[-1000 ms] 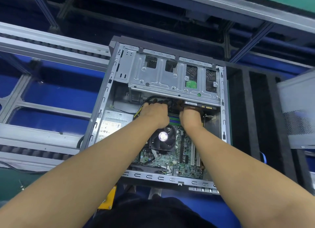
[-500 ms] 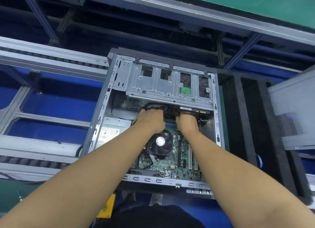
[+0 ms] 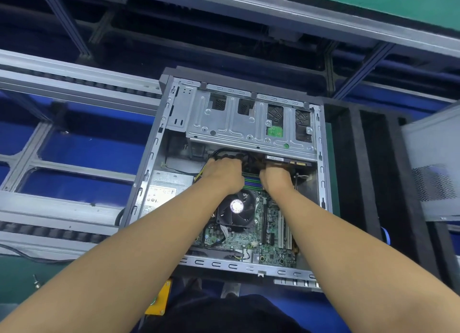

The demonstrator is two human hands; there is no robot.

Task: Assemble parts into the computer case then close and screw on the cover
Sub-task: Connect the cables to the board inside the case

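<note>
Computer case (image 3: pixel 224 264), open: our left hand (image 3: pixel 225 175) and right hand (image 3: pixel 276 179) unmoved beneath drive cage (image 3: pixel 224 131), far edge; fingers curled under, what they hold we cannot tell.

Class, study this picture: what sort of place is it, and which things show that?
Probably a computer assembly line in a factory: an open grey metal computer case lies beside grey roller conveyor tracks, a black slotted foam rack and a perforated grey metal side panel.

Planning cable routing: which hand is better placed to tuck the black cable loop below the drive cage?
Probably left: the left hand sits right at the black cable loop, while the right hand is over by the labelled part.
</note>
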